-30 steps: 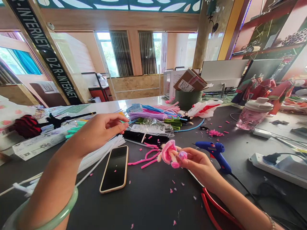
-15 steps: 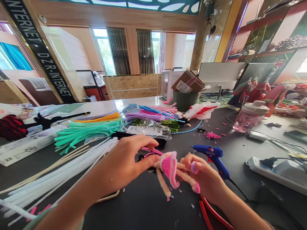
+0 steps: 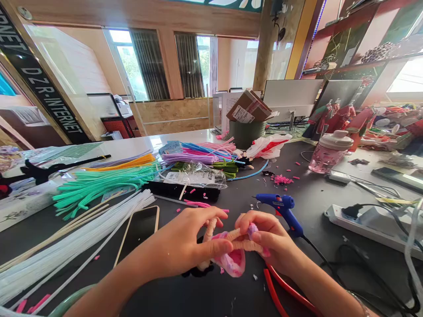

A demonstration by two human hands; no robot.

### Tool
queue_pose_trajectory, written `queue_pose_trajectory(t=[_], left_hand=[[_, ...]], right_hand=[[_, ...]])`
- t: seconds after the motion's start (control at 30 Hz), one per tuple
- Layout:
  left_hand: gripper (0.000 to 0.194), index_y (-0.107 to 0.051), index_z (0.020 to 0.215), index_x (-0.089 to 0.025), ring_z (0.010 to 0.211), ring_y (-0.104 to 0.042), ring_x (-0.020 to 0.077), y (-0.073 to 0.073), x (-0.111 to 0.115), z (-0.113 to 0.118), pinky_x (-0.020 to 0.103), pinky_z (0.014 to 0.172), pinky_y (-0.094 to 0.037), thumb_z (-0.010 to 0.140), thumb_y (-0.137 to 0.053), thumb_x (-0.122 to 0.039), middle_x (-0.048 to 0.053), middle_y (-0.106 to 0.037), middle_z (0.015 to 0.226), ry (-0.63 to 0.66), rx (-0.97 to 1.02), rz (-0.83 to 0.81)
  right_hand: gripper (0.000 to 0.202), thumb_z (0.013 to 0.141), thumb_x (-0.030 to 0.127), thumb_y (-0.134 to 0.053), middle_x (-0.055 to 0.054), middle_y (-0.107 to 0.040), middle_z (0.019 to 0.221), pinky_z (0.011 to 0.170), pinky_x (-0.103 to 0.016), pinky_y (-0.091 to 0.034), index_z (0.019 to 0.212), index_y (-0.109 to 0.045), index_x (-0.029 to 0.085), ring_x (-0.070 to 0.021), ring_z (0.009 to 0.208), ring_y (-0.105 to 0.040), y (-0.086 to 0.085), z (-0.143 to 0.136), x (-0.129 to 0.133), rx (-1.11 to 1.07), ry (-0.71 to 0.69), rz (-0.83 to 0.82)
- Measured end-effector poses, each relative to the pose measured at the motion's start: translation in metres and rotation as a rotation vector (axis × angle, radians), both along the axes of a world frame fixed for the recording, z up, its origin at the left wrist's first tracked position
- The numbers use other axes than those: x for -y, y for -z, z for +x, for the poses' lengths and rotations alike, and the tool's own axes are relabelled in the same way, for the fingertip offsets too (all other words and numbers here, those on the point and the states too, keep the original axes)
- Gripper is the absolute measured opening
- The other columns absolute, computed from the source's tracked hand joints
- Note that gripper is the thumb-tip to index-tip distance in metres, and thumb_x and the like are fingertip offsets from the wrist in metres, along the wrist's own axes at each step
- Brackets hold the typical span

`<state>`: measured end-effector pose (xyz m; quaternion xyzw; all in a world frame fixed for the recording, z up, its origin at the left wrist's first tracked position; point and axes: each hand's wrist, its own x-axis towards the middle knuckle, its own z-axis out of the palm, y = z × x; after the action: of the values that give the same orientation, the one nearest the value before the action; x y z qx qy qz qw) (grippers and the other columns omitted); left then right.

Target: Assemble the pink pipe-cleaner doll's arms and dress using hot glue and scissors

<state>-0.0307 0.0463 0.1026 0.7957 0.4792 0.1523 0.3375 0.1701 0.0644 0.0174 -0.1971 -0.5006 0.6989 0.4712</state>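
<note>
Between both hands is a small pipe-cleaner doll [image 3: 235, 265] with a pink and lilac skirt, beige limbs and a black part below. My left hand [image 3: 185, 240] is closed around its left side, the thumb pressing across it. On the other side my right hand [image 3: 279, 242] pinches the ends of two beige limbs, by a lilac tip [image 3: 253, 230] and a pink tip. Fingers cover part of the doll. Red-handled pliers [image 3: 273, 293] lie just below my right hand. Beyond that hand rests a blue glue gun [image 3: 280, 207], its cord running right.
Bundles of white [image 3: 95, 235], mint green [image 3: 109, 182] and purple pipe cleaners [image 3: 194, 160] spread over the left and middle. A phone [image 3: 140, 229] lies beside my left forearm. A pink bottle [image 3: 330, 152] and a power strip [image 3: 370, 231] are at the right. Pink scraps [image 3: 281, 179] dot the table.
The doll has been turned over: its skirt now faces downward, and its beige limbs lie together in my right fingers. The view has shifted slightly right and down.
</note>
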Motion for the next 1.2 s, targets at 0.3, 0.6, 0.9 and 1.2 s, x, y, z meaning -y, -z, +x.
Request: queue_pose_trajectory(t=[0.3,0.6,0.9,1.2], left_hand=[[0.079,-0.044,0.133,-0.026,0.107,-0.052,0.0298,0.007,-0.001,0.008,0.037,0.088,-0.041,0.061,-0.076,-0.038,0.007,-0.058,0.121,0.067,-0.109,-0.103],[0.039,-0.056,0.112,-0.022,0.077,-0.057,0.014,0.028,-0.021,0.003,0.024,0.07,-0.044,0.073,-0.065,-0.021,-0.001,-0.064,0.094,0.107,0.178,0.022],[0.037,-0.054,0.109,-0.023,0.074,-0.057,0.013,0.035,-0.021,0.004,0.023,0.068,-0.046,0.074,-0.066,-0.022,0.0,-0.067,0.092,0.05,0.178,0.178],[0.047,-0.051,0.113,-0.027,0.081,-0.064,0.0176,0.042,-0.01,0.012,0.028,0.077,-0.047,0.071,-0.072,-0.024,-0.002,-0.069,0.087,-0.043,0.174,0.262]], right_hand=[[0.015,0.077,0.033,-0.068,-0.004,-0.066,0.08,0.07,-0.031,-0.048,0.088,-0.066,0.022,-0.0188,0.075,-0.063,0.004,0.003,0.0,0.069,0.056,0.155],[0.028,0.081,0.035,-0.063,0.0,-0.058,0.089,0.068,-0.023,-0.046,0.108,-0.054,0.031,-0.0141,0.079,-0.054,0.003,0.006,0.0,0.106,0.324,0.385],[0.04,0.066,0.004,-0.063,0.002,-0.066,0.085,0.069,-0.025,-0.046,0.099,-0.057,0.027,-0.0154,0.075,-0.059,0.007,0.005,-0.002,0.429,0.516,0.56],[0.043,0.061,0.01,-0.067,0.004,-0.071,0.07,0.075,-0.032,-0.045,0.099,-0.061,0.029,-0.0195,0.077,-0.06,0.004,-0.001,0.0,0.556,0.651,0.444]])
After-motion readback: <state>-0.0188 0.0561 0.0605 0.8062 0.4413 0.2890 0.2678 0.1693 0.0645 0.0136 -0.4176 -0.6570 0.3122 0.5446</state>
